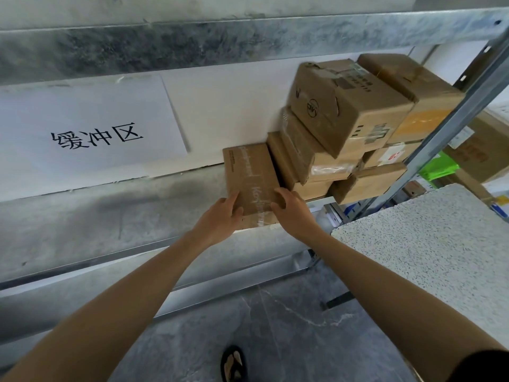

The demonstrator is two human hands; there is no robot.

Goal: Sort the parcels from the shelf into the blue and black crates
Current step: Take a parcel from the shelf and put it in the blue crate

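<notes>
The metal shelf (110, 216) carries a stack of brown cardboard parcels (344, 106) crowded at its right end, against the upright. A flat parcel (250, 175) lies just left of the stack, its near end at the shelf's front edge. Both arms reach forward and up. The left hand (220, 219) grips the near left corner and the right hand (293, 213) the near right corner, fingers (278, 197) curled onto the cardboard. A paper sign (91, 128) lies further left.
</notes>
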